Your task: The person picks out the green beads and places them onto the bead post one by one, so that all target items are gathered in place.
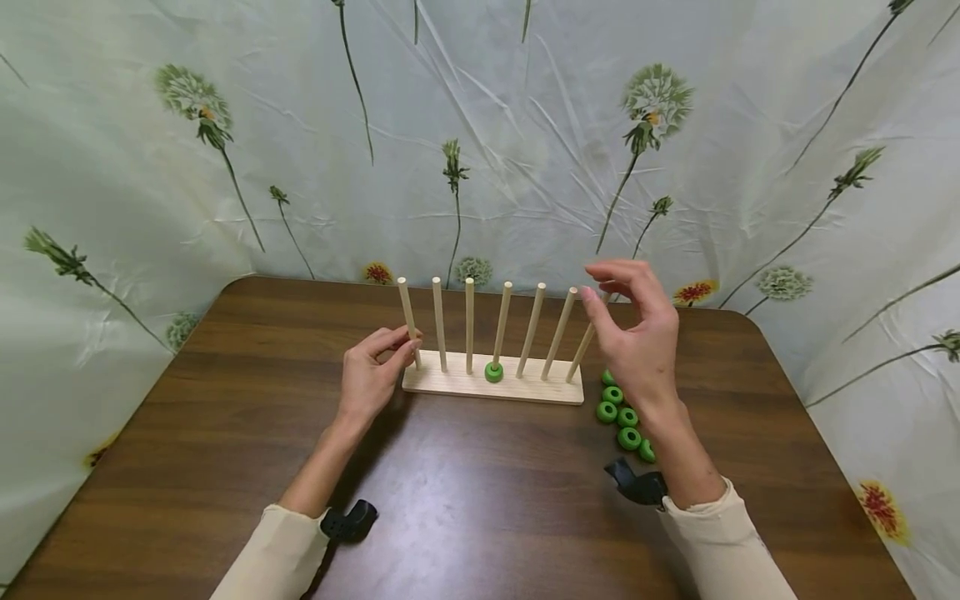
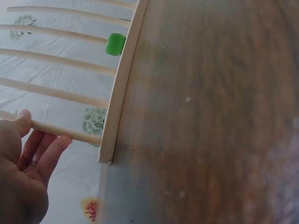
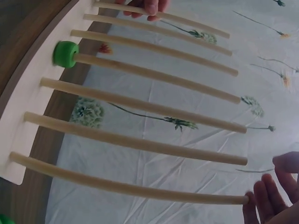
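Note:
A pale wooden stand (image 1: 457, 384) carries a row of several upright pegs. One green ring (image 1: 493, 372) sits at the foot of the middle peg. My left hand (image 1: 372, 369) pinches the leftmost peg (image 2: 84, 136) low down, thumb on one side and fingers on the other. At the other end, my right hand (image 1: 637, 333) is raised by the top of the rightmost peg (image 3: 140, 189). A fingertip there meets the peg's end, while thumb and forefinger stand apart with no ring between them. Several loose green rings (image 1: 628, 438) lie on the table below that hand, partly hidden by the wrist.
The brown wooden table (image 1: 480, 500) reaches back to a pale flower-printed cloth (image 1: 525, 125) hanging behind it. Black straps (image 1: 350, 522) circle both wrists beside the cream sleeves.

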Demonstrator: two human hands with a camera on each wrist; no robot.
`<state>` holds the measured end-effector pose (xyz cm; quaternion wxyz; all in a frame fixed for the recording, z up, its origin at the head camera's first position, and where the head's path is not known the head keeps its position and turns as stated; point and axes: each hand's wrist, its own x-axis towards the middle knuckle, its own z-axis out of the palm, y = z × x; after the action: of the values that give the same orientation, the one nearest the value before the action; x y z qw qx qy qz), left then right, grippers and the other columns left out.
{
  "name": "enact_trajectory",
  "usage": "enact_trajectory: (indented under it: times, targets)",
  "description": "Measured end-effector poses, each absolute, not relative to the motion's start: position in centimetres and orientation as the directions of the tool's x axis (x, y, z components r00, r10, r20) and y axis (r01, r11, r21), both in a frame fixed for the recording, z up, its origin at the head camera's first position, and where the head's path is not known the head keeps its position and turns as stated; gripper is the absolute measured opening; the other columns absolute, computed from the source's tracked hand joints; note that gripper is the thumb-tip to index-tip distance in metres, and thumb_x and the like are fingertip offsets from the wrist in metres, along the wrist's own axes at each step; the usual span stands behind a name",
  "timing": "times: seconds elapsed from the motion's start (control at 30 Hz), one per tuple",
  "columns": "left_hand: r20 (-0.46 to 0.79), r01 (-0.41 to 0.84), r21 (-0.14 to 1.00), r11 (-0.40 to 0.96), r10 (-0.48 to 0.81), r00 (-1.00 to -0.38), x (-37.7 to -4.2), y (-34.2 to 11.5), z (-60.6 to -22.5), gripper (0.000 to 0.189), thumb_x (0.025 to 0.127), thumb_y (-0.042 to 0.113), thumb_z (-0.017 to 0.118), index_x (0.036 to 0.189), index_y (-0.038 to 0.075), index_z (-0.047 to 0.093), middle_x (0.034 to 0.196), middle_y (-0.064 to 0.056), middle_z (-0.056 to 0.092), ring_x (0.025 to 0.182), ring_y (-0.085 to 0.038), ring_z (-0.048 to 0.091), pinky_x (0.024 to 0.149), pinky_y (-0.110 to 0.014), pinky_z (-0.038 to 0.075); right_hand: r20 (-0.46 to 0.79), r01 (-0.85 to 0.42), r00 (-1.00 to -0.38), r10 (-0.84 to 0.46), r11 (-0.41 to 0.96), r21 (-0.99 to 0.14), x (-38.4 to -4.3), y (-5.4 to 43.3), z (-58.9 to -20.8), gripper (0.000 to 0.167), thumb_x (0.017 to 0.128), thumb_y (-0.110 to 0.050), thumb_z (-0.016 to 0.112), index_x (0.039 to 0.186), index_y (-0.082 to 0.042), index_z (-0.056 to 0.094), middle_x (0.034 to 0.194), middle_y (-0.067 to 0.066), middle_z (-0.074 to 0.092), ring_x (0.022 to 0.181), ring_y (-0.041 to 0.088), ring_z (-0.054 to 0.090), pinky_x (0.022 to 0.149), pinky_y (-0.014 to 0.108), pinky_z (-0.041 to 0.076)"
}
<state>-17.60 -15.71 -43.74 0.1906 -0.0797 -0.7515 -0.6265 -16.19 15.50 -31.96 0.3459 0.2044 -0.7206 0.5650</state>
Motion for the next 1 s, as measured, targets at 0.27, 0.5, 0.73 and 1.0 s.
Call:
enact_trajectory:
  times: [0.27, 0.5, 0.73, 1.0]
  targets:
    - [0.389, 0.359, 0.908, 0.215, -0.112, -0.915, -17.6, -15.7, -43.6, 0.015, 0.092, 0.003, 0.077, 0.106, -0.003, 0.080, 0.096, -0.026, 0.073, 0.078, -0.002, 0.068, 0.072, -0.014, 0.064, 0.705, -0.639, -0.680, 0.201, 0.309, -0.704, -16.5, 17.2, -32.9, 0.020, 0.091, 0.006, 0.073, 0.111, 0.006, 0.073, 0.111, -0.013, 0.065, 0.112, 0.011, 0.061, 0.095, 0.026, 0.055]
    - [0.382, 0.352, 0.910, 0.217, -0.112, -0.918, -17.6, -15.9, -43.5, 0.015, 0.093, 0.004, 0.076, 0.107, -0.002, 0.080, 0.096, -0.026, 0.073, 0.080, -0.005, 0.069, 0.073, -0.014, 0.064, 0.666, -0.595, -0.725, 0.174, 0.330, -0.733, -16.5, 18.4, -34.0, 0.020, 0.091, 0.007, 0.073, 0.110, 0.007, 0.072, 0.106, -0.010, 0.065, 0.106, 0.007, 0.062, 0.091, 0.019, 0.056]
    - [0.392, 0.361, 0.907, 0.216, -0.122, -0.912, -17.5, -16.0, -43.5, 0.016, 0.092, 0.003, 0.077, 0.107, -0.002, 0.080, 0.097, -0.025, 0.073, 0.080, -0.008, 0.070, 0.072, -0.015, 0.064, 0.631, -0.556, -0.766, 0.122, 0.368, -0.746, -16.5, 19.0, -34.8, 0.021, 0.092, 0.004, 0.073, 0.113, 0.003, 0.073, 0.108, -0.012, 0.064, 0.103, 0.006, 0.062, 0.091, 0.016, 0.056]
    - [0.376, 0.350, 0.915, 0.201, -0.112, -0.920, -17.6, -15.9, -43.5, 0.017, 0.092, 0.002, 0.077, 0.108, -0.004, 0.079, 0.100, -0.027, 0.074, 0.080, 0.000, 0.069, 0.074, -0.014, 0.064, 0.541, -0.454, -0.836, 0.089, 0.440, -0.775, -16.5, 20.5, -36.6, 0.020, 0.095, 0.000, 0.072, 0.115, 0.000, 0.073, 0.109, 0.000, 0.065, 0.097, 0.004, 0.061, 0.090, 0.014, 0.054]
